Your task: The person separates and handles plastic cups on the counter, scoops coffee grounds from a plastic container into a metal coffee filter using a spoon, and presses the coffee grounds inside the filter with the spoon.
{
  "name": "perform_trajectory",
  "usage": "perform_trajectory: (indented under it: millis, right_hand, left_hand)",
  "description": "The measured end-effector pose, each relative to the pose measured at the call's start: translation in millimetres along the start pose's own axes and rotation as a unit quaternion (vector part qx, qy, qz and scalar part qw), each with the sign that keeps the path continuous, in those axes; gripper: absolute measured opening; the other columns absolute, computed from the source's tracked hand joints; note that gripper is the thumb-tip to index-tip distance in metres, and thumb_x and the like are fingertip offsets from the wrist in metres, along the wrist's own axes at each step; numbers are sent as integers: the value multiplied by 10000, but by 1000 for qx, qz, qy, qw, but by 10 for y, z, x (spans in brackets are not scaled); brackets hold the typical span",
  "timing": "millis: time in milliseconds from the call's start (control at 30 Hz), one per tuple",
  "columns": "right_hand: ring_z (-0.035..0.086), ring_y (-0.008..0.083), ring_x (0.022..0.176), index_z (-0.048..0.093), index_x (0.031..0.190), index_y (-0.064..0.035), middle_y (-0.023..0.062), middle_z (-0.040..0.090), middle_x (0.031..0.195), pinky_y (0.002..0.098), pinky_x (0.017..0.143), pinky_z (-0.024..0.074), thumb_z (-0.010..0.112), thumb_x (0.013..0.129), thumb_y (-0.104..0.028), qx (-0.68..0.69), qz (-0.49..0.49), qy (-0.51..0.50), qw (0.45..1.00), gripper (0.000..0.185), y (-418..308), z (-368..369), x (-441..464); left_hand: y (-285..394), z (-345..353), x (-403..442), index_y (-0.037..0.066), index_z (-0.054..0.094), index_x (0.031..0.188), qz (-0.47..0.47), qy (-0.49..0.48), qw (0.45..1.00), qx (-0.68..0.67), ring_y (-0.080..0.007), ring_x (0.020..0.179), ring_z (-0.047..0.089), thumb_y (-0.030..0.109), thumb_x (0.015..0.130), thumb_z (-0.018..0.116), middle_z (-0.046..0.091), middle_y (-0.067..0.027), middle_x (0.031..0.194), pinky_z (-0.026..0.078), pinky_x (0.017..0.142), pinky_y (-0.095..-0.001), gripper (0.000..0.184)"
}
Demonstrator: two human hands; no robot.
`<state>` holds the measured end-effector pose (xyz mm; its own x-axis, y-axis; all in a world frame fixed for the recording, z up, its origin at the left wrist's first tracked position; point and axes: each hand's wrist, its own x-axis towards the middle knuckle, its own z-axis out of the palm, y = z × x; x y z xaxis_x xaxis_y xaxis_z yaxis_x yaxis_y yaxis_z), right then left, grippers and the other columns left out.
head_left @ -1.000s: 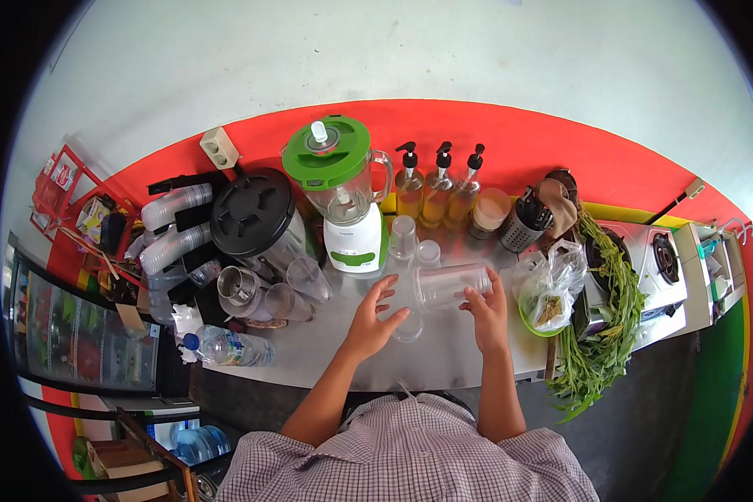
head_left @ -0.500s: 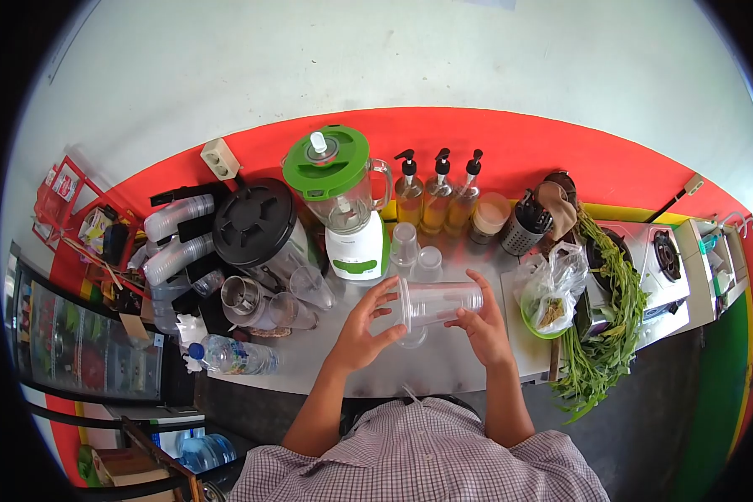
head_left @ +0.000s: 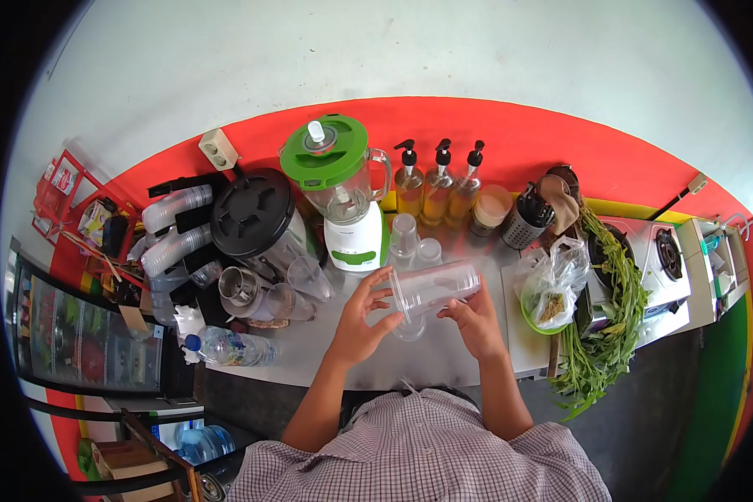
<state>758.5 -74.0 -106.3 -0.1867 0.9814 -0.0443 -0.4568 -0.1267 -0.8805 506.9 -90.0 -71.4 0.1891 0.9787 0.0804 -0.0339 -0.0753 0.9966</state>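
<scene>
Between my hands a clear plastic cup point(head_left: 437, 287), perhaps several nested together, lies on its side above the counter. My left hand point(head_left: 360, 325) curves round its wide rim on the left, thumb below and fingers above. My right hand point(head_left: 477, 325) grips the narrow base end, thumb along the near side. Just under the held cup, another clear cup point(head_left: 409, 329) stands on the counter, partly hidden. Two more upturned clear cups, a taller one point(head_left: 404, 235) and a shorter one point(head_left: 428, 252), stand behind it beside the blender point(head_left: 353, 243).
Several pump bottles point(head_left: 437, 191) line the back wall. At left are a large black-lidded container point(head_left: 253, 213), stacks of cups point(head_left: 178, 251) and a water bottle point(head_left: 234, 346). Leafy greens point(head_left: 608, 335), a plastic bag point(head_left: 552, 280) and a stove point(head_left: 659, 259) are at right.
The held cup has tilted, its base end on the right now higher than before. My right thumb has shifted left along it. The whole view has shifted slightly.
</scene>
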Motion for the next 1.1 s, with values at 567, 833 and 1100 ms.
perform_trajectory:
  millis: [567,833,1100]
  right_hand:
    - [669,195,1145,407,1552,-65,95,621,1314,364,870,619,817,948,-55,-29,-38,26,999,731,-205,186,-183]
    - [692,230,1127,423,1531,-50,106,641,1289,395,871,614,830,935,-120,-57,-57,37,996,726,-222,307,-235]
    - [671,191,1141,408,1557,-49,103,627,1299,355,895,619,806,941,-41,-59,-87,23,994,734,-144,918,-105]
  left_hand:
    - [78,-46,-29,139,456,1681,14,-33,999,35,-229,1281,647,114,910,750,547,-96,1597,508,1026,-369,826]
    - [235,-154,-53,98,459,1669,32,-45,998,43,-258,1341,646,118,899,729,531,-113,1629,509,1061,-378,816]
    - [577,-650,-326,76,427,1693,39,-19,994,103,-284,1387,637,80,898,698,534,-148,1640,535,1113,-421,840]
